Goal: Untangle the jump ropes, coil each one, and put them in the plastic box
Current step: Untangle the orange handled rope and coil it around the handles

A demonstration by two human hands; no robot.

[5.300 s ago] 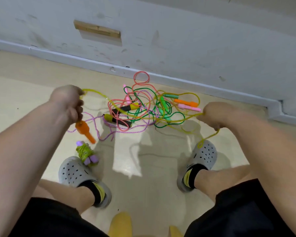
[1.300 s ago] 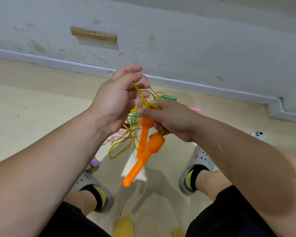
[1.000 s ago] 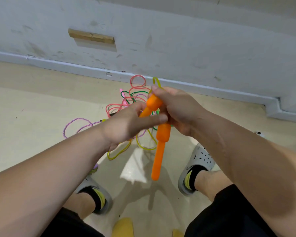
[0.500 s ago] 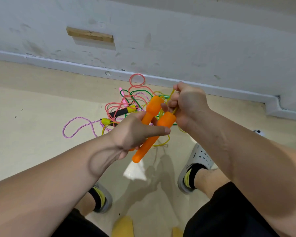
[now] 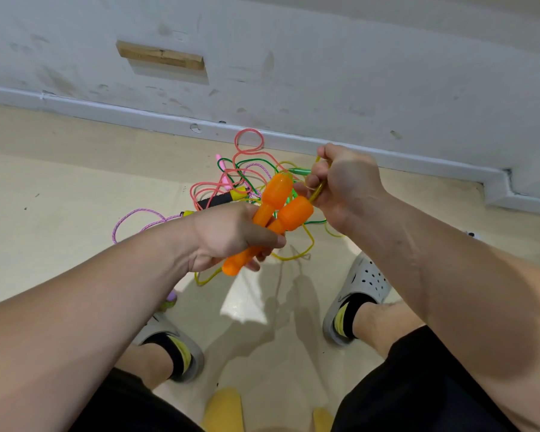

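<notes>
My left hand (image 5: 231, 236) grips the two orange handles (image 5: 281, 204) of the yellow jump rope side by side, their thick ends pointing up and away. Just right of them, my right hand (image 5: 340, 185) holds the yellow cord (image 5: 317, 190) near the handle tops. Loose yellow loops (image 5: 296, 254) hang below toward the floor. Behind my hands lies a tangle of pink, green and purple ropes (image 5: 240, 179) with a black-and-yellow handle (image 5: 219, 199). The plastic box is out of view.
The grey wall and its baseboard (image 5: 138, 115) run close behind the tangle. My two feet in grey clogs (image 5: 363, 288) stand on the beige floor. A coiled rope with purple handles (image 5: 170, 299) peeks out by my left arm. Something yellow (image 5: 223, 410) sits at the bottom edge.
The yellow rope came out of the tangle and both orange handles were gathered. In the last second my left hand closed round both handles and my right hand shifted up onto the cord.
</notes>
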